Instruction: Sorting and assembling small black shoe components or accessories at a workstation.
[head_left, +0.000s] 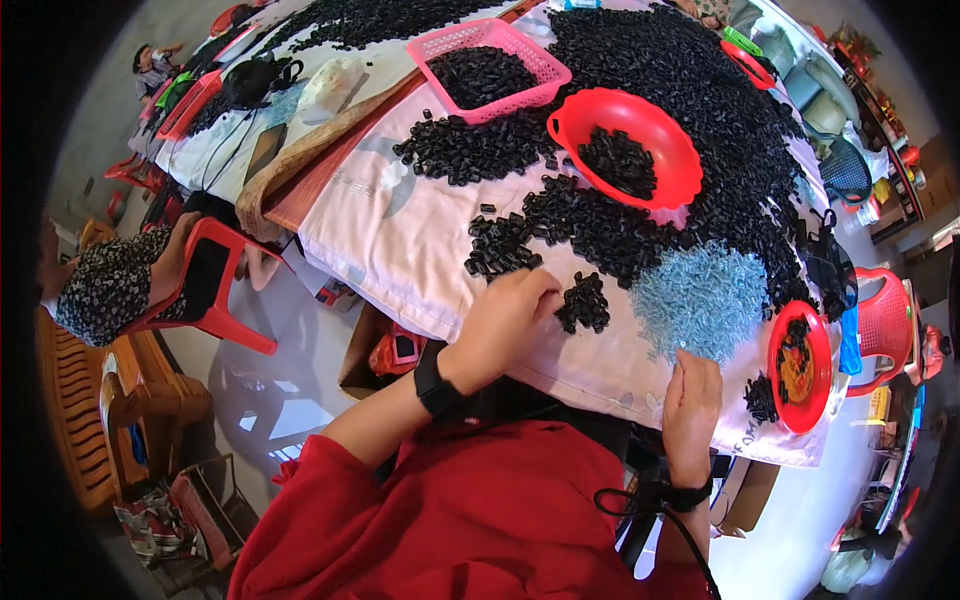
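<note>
At the near edge of a cloth-covered table (375,255), my left hand (505,325) has its fingers curled together. It lies between a small heap of black plastic pieces (497,247) and a smaller cluster of black pieces (584,304). My right hand (692,405) has thumb and fingers pinched at the near edge of a pile of small pale-blue clear pieces (708,300). Whatever either hand pinches is too small or hidden to make out. Farther back, a red basin (680,155) and a pink mesh basket (548,72) hold more black pieces.
A small red dish (822,370) with black and orange pieces sits at the right edge. Black pieces (640,50) cover the table's far side. Red chairs (215,300) (885,320) flank the table. A person in patterned clothing (115,285) sits at left, beside a wooden bench (75,420).
</note>
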